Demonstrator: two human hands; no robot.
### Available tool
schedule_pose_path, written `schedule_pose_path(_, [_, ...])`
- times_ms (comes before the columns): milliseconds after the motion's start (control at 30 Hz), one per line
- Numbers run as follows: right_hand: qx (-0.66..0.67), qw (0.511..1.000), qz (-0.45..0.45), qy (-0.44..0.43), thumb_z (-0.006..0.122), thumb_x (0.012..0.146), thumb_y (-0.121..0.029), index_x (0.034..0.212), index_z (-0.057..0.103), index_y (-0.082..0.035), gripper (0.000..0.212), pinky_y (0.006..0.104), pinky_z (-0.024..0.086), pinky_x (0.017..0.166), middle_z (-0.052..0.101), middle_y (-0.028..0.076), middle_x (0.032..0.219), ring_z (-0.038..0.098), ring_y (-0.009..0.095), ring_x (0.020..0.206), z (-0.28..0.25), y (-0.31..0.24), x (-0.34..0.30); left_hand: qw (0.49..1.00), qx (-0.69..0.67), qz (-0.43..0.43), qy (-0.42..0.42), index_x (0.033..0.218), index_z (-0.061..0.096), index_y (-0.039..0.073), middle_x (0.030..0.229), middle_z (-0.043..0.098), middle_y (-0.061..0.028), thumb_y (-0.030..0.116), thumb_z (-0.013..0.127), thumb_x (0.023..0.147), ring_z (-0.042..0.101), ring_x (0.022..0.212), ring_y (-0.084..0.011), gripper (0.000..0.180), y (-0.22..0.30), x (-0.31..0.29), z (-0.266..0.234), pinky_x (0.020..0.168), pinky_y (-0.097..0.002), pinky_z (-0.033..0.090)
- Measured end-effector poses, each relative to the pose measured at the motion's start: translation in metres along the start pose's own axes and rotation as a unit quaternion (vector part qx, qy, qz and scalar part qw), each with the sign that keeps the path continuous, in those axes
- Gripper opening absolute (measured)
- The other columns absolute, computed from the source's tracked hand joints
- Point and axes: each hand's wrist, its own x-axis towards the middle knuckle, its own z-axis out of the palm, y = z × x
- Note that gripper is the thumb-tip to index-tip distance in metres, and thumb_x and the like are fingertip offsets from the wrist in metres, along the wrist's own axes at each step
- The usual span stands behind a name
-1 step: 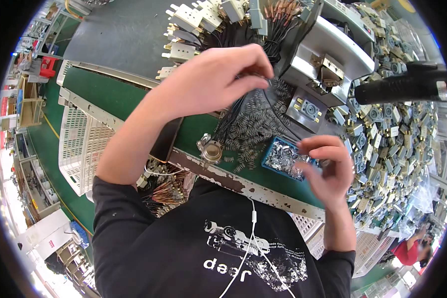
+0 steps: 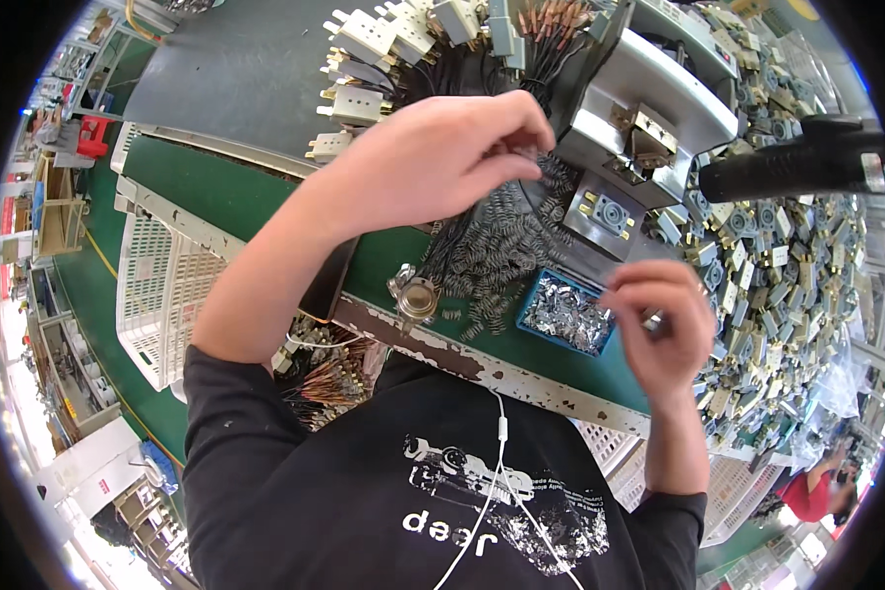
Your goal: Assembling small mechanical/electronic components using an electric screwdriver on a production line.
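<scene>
My left hand (image 2: 442, 152) reaches over a heap of small coil springs (image 2: 506, 241), its thumb and fingers curled. A thin black cable (image 2: 530, 195) runs down from its fingertips; whatever else lies inside the curl is too blurred to name. Beside the blue tray (image 2: 531, 329) of small shiny metal pieces (image 2: 570, 313), my right hand (image 2: 667, 320) is bent with thumb and fingers drawn together. Something shiny shows by its palm, but blur hides its kind. A metal press-like machine (image 2: 649, 108) stands beyond, with a grey square socket part (image 2: 610, 213) on its base.
A large pile of grey socket parts (image 2: 757, 285) covers the right side. Plugs with black cables (image 2: 364, 103) lie at the back, next to bare copper wire ends (image 2: 554, 25). A round metal object (image 2: 418, 298) sits near the chipped table edge (image 2: 472, 366). A dark cylinder (image 2: 787, 172) juts in from the right.
My right hand has moved slightly right, off the tray's edge. My left hand has shifted a little right. The cable that stretched toward my right hand now shows only near my left.
</scene>
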Motion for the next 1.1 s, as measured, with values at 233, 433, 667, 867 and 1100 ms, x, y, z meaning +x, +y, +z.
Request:
schedule_pose_path(233, [0.009,0.902,0.332,-0.276,0.066,0.096,-0.014,0.113,0.073,-0.001,0.022,0.0244,0.047,0.055,0.067,0.008,0.07,0.061,0.009,0.058,-0.027,0.019,0.023,0.988,0.091,0.124,-0.027,0.095,0.07,0.008,0.092,0.067,-0.0065,0.015,0.072,0.087,0.067,0.087,-0.0272,0.011,-0.002,0.031,0.036,0.077,-0.0366,0.055])
schedule_pose_path(433, [-0.133,0.961,0.188,-0.151,0.072,0.092,-0.011,0.115,0.075,-0.006,0.024,0.0284,0.046,0.052,0.068,0.009,0.072,0.06,0.01,0.058,-0.008,0.029,-0.02,0.983,0.113,0.137,-0.047,0.097,0.067,0.009,0.091,0.066,-0.0043,0.017,0.072,0.086,0.067,0.088,-0.0251,0.015,-0.002,0.048,0.064,0.077,-0.0356,0.054])
schedule_pose_path(667, [-0.017,0.97,0.239,-0.047,0.077,0.085,-0.004,0.122,0.067,-0.005,0.039,0.0272,0.049,0.061,0.064,0.007,0.07,0.059,0.013,0.062,0.005,0.033,-0.041,0.965,0.169,0.194,-0.05,0.092,0.064,0.009,0.082,0.065,-0.006,0.015,0.068,0.083,0.068,0.081,-0.0265,0.012,-0.008,0.055,0.086,0.075,-0.0393,0.054])
schedule_pose_path(867, [0.098,0.959,0.266,-0.03,0.076,0.086,0.001,0.124,0.062,-0.002,0.04,0.0257,0.051,0.076,0.067,0.005,0.091,0.062,0.011,0.082,0.0,0.031,-0.055,0.972,0.151,0.172,-0.062,0.091,0.064,0.008,0.085,0.066,-0.005,0.013,0.065,0.082,0.067,0.085,-0.0258,0.01,-0.005,0.054,0.087,0.078,-0.0382,0.054])
schedule_pose_path(1100, [0.117,0.96,0.255,-0.005,0.072,0.087,0.006,0.128,0.057,0.0,0.043,0.0288,0.051,0.09,0.065,0.009,0.11,0.066,0.016,0.098,-0.003,0.032,-0.062,0.967,0.175,0.168,-0.075,0.091,0.062,0.007,0.094,0.064,-0.0048,0.016,0.072,0.084,0.065,0.09,-0.0247,0.015,-0.001,0.052,0.085,0.078,-0.0368,0.053])
